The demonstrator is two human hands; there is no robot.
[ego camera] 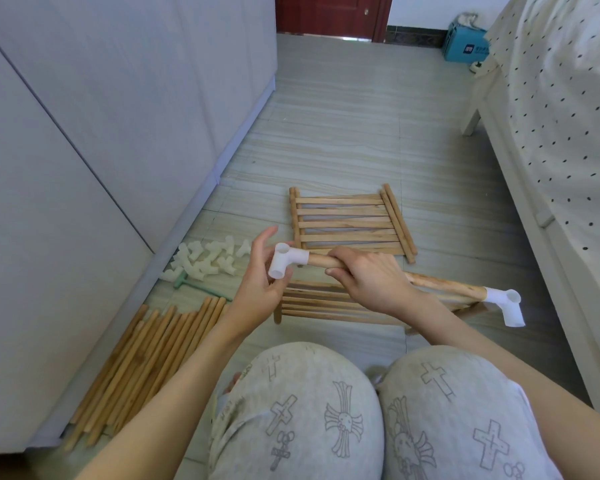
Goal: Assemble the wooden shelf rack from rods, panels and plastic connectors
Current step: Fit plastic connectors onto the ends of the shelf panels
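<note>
1. Sitting on the floor (343, 133) between a grey wardrobe (84, 133) on my left and a bed (568, 133) on my right; parts are spread ahead of my knees, presumably so each kind is within reach.
2. Two slatted panels lie flat: the far panel (347, 223) well ahead, the near panel (319, 303) directly under my hands, partly hidden by them.
3. Loose rods (142, 358) are bundled side by side along the wardrobe base, left of my left forearm. Judged: sorted stock for later joints.
4. The rod in hand (444, 289) is held roughly level above the near panel. My right hand (364, 278) wraps it just behind its left end, fingers curled round the wood; this grip looks meant to brace the rod against push or twist.
5. My left hand (264, 275) is at the left connector (286, 259), which sits on the rod's left end. Thumb and lower fingers touch it; upper fingers are spread loose. Grip is partial; I cannot tell how firmly it pinches. Judged: seating or turning the connector so its sockets line up.
6. The right connector (506, 303) is already on the rod's far end, free of either hand.
7. Spare white connectors (208, 259) are heaped by the wardrobe; a green tool (194, 287) lies just beside them.
</note>
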